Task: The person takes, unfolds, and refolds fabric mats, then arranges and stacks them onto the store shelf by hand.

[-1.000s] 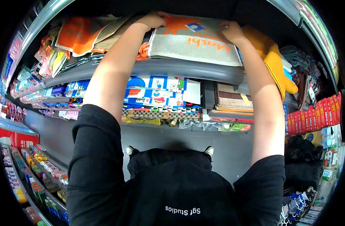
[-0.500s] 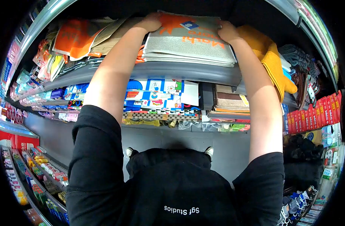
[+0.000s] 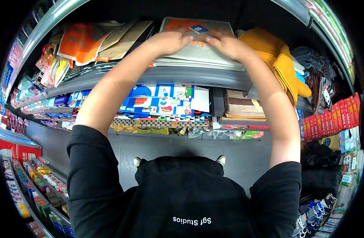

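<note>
A stack of grey doormats (image 3: 202, 55) with orange lettering lies on the upper shelf, its layered edges facing me. A small blue label (image 3: 198, 29) is on the top mat. My left hand (image 3: 169, 42) rests on the top mat's left half, palm down, with the thumb stretched toward the middle. On the right half lies my right hand (image 3: 228, 44), also palm down, its thumb pointing inward. Neither hand grips anything that I can see. The lettering is partly hidden under the hands.
Left of the stack lie an orange mat (image 3: 78, 43) and brown folded mats (image 3: 124, 41). A mustard-yellow cloth (image 3: 283, 59) hangs over the shelf edge (image 3: 198, 76) at right. Lower shelves hold blue-and-white patterned goods (image 3: 162, 99) and brown folded textiles (image 3: 243, 105). Red packets (image 3: 333, 119) hang at far right.
Both hands have moved inward from the stack's far side edges and now lie flat on top. The stack sits slightly further left.
</note>
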`<state>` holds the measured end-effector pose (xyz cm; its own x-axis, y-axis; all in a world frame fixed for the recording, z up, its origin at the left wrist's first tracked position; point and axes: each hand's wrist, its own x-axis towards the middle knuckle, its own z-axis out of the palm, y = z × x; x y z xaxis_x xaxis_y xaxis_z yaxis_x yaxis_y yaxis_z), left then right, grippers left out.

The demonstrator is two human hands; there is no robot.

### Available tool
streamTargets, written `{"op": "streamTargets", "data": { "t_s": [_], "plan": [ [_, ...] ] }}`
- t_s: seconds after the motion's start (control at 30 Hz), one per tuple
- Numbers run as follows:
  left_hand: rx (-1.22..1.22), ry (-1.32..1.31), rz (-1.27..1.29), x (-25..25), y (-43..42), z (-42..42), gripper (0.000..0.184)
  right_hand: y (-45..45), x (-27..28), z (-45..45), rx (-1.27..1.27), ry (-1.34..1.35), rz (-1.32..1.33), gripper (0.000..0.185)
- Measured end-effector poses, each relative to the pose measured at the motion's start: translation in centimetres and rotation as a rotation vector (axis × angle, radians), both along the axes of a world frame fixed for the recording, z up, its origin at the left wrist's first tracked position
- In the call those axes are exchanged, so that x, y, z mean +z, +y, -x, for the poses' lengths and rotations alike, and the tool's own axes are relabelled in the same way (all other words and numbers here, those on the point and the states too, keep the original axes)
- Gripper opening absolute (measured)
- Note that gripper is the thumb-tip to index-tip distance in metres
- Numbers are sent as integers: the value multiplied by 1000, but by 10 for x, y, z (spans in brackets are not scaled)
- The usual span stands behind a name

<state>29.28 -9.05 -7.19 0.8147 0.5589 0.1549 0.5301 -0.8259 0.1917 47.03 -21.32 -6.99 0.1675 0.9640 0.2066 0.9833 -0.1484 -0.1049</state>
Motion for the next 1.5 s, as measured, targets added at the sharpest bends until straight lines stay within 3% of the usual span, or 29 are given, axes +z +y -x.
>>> {"op": "streamTargets", "data": {
  "t_s": [0.1, 0.23, 0.3, 0.33, 0.37, 0.4, 0.47, 0.5, 0.57, 0.7, 0.73, 0.8, 0.9, 1.03, 1.1, 1.23, 1.27, 1.33, 1.37, 1.43, 1.47, 1.5],
  "plan": [
    [5, -29, -231, -24, -2, 9, 68, 2, -24, -1, -15, -55, 4, 73],
    [34, -65, -263, -21, -4, 15, 64, 0, -21, 5, -36, -89, 30, 73],
    [128, 80, -101, -3, -15, 18, 59, -2, -18, 5, -34, -95, 1, 73],
    [105, 45, -170, 5, -24, 24, 43, -6, -16, 7, -23, -48, -7, 72],
    [118, 42, -177, 1, -23, 25, 43, -7, -14, 7, -8, -1, -15, 71],
    [47, -68, -331, -8, -19, 27, 36, -6, -23, -1, 105, 16, -187, 63],
    [-43, -202, -490, -6, -21, 39, 20, -24, 4, 17, 100, 107, -124, 57],
    [-55, -237, -379, 2, -29, 52, 20, -35, 13, 27, 78, 200, -47, 51],
    [-58, -385, -288, 13, -34, 78, 19, -46, 15, 28, 241, 212, -168, 38],
    [104, -739, -72, 33, -6, 149, 18, -63, 21, 47, 343, 279, -264, 31],
    [249, -807, 26, 40, 2, 168, 18, -68, 24, 55, 325, 310, -271, 29],
    [342, -947, -147, 36, 47, 210, 21, -72, 25, 67, 318, 354, -284, 27],
    [465, -912, -769, 40, 78, 256, 31, -71, 20, 79, 322, 302, -275, 27],
    [536, -727, -884, 40, 104, 280, 40, -64, 11, 89, 380, 337, -242, 26],
    [688, -603, -477, 45, 107, 282, 42, -62, 14, 94, 400, 327, -258, 26],
    [807, -423, -294, 51, 120, 277, 39, -67, 21, 102, 387, 345, -212, 24],
    [805, -427, -293, 51, 130, 270, 39, -69, 22, 102, 392, 344, -211, 23],
    [741, -793, -275, 46, 163, 251, 34, -71, 26, 100, 400, 360, -222, 23],
    [439, -466, -651, 46, 186, 247, 32, -72, 27, 99, 410, 381, -230, 22],
    [350, -373, -617, 75, 125, 196, 29, -68, 25, 94, 397, 398, -292, 22],
    [192, -509, -726, 68, 152, 161, 26, -64, 24, 91, 384, 416, -351, 22],
    [209, -889, 196, 94, 63, 126, 29, -59, 22, 87, 316, 462, -363, 23]
  ]
}}
